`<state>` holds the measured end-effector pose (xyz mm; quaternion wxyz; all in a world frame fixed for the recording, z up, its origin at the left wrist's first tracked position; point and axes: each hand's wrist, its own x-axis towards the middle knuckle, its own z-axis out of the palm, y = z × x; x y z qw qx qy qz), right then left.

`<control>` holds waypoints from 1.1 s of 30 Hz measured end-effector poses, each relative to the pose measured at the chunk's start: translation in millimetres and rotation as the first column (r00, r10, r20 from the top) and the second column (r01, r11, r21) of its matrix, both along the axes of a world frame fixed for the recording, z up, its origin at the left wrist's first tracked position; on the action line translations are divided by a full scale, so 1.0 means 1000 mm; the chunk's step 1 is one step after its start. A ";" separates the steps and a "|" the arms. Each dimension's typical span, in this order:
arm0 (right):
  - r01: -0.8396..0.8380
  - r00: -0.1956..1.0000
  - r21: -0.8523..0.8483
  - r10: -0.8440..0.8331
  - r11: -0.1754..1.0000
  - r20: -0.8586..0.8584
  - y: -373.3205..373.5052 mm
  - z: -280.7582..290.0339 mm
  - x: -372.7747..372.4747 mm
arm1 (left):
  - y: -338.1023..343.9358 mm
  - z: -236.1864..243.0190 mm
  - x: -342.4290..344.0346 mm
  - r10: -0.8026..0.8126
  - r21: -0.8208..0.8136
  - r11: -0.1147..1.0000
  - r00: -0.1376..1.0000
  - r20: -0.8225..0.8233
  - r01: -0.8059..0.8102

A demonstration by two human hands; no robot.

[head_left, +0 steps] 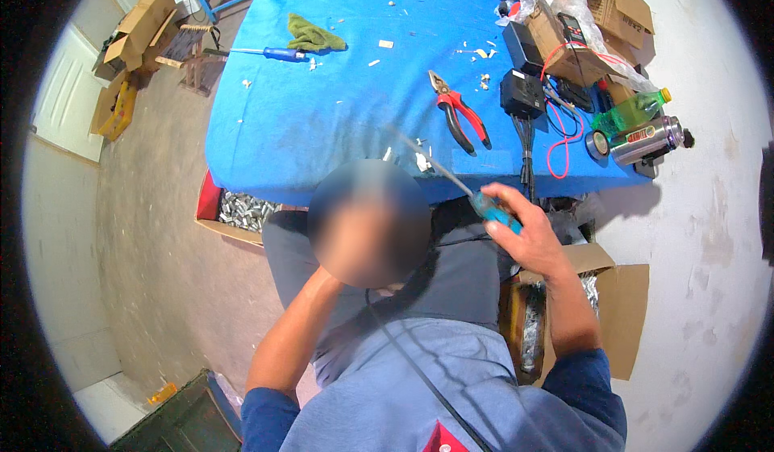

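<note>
My right hand (pixel 530 236) is closed around the teal handle of a screwdriver (pixel 494 212). Its long thin shaft slants up and left over the front edge of the blue-covered table (pixel 274 129). A round blur covers most of my left hand (pixel 355 238), which is in front of my lap by the table edge; its fingers and anything in them are hidden. Just beyond the blur, small white pieces (pixel 422 162) lie on the cloth near the shaft. Pliers with red and black handles (pixel 459 115) rest farther back, jaws pointing away.
Left on the table are a blue-handled screwdriver (pixel 284 54) and a green rag (pixel 314 34). Black adapters (pixel 522 93), cables, a green bottle (pixel 633 113) and a steel flask (pixel 647 139) crowd the right. A box of metal parts (pixel 211 210) stands below left, an open carton (pixel 625 315) below right.
</note>
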<state>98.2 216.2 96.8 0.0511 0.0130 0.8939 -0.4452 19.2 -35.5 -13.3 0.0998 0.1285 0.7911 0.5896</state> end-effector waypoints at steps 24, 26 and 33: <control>-0.153 0.980 0.077 0.161 0.985 -0.120 0.005 -0.007 0.019 | 0.005 0.021 -0.007 0.002 -0.195 0.980 0.987 -0.163 -0.034; -0.174 0.973 0.103 0.187 0.979 -0.134 0.005 -0.006 0.018 | 0.004 0.021 -0.007 0.000 -0.209 0.977 0.987 -0.163 -0.034; -0.251 0.957 0.195 0.273 0.948 -0.094 0.010 0.020 0.003 | 0.004 0.027 -0.008 -0.014 -0.273 0.961 0.983 -0.183 -0.037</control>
